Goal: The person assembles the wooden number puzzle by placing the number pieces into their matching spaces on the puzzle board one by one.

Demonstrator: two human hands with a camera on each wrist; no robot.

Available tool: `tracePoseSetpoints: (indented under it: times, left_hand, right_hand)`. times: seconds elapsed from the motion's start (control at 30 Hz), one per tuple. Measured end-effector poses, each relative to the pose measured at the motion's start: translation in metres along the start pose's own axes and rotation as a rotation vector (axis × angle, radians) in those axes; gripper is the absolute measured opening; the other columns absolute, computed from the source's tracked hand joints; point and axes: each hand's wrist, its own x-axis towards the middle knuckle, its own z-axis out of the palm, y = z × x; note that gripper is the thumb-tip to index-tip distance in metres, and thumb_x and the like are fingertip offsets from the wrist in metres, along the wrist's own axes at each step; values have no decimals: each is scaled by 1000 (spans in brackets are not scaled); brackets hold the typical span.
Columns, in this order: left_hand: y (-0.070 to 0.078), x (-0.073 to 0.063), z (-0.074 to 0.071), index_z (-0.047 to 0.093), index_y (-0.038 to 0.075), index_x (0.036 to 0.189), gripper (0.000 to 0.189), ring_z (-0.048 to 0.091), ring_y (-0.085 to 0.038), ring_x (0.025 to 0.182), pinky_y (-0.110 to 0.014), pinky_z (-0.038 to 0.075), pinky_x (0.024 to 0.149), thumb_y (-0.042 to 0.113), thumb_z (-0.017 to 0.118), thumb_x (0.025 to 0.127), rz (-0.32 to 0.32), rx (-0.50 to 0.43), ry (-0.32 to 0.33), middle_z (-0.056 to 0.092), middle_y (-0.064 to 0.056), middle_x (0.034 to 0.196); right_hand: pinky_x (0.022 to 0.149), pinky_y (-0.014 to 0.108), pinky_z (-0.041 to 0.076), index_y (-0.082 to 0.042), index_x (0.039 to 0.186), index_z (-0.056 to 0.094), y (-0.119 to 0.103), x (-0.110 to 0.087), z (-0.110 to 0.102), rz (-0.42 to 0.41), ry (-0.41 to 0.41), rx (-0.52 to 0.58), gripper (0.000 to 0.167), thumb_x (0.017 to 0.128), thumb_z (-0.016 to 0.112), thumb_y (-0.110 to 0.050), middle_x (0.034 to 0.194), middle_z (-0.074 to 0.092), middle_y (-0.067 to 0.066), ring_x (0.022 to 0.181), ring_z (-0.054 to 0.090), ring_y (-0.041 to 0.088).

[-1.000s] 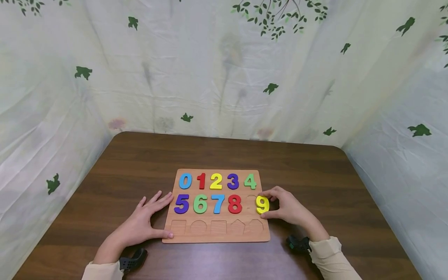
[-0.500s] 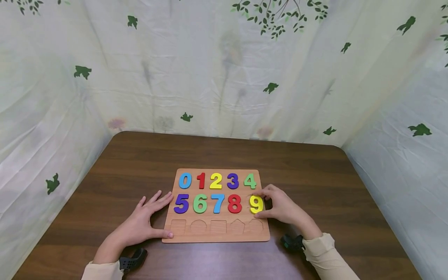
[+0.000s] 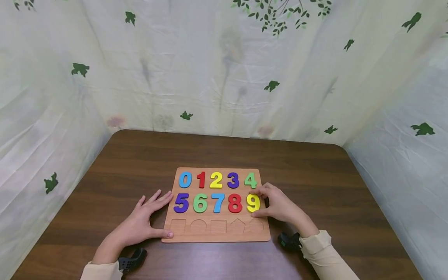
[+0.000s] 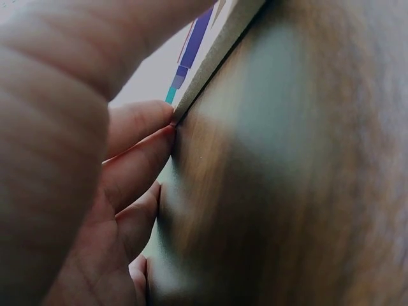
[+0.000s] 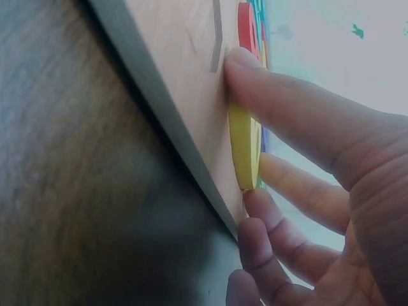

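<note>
A wooden number board lies flat on the table. My right hand pinches the yellow number 9 piece between thumb and fingers, at the right end of the second row. In the right wrist view the yellow piece stands proud of the board; whether it sits in its recess I cannot tell. My left hand rests at the board's left side with fingers spread, fingertips at the edge and thumb on the lower left corner. The red 8 is just left of the 9.
Coloured numbers 0 to 4 fill the top row, among them the green 4. Left of the 8 are the 5, 6 and blue 7. Outlined shapes line the bottom row. Brown table surrounds the board; a white patterned curtain hangs behind.
My right hand has slid the yellow 9 leftward from the board's right edge to beside the 8. The left hand has stayed in place.
</note>
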Motion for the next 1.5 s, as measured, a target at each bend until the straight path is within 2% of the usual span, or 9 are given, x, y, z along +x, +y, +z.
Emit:
tracePoseSetpoints:
  times: [1.0,1.5]
  left_hand:
    - [-1,-1,0,45,24,165,114,20,-53,163,-81,1,125,62,95,70,4,8,6,43,-10,172]
    - [2,-2,0,46,22,165,113,18,-53,163,-81,0,125,60,95,71,-4,-3,7,43,-11,172]
  right_hand:
    - [91,34,58,-17,132,75,0,0,-1,-10,7,8,63,77,98,-38,112,61,-1,103,56,15]
    - [90,33,57,-17,135,74,-2,-2,-5,-21,-17,-6,62,79,97,-32,113,60,0,103,54,17]
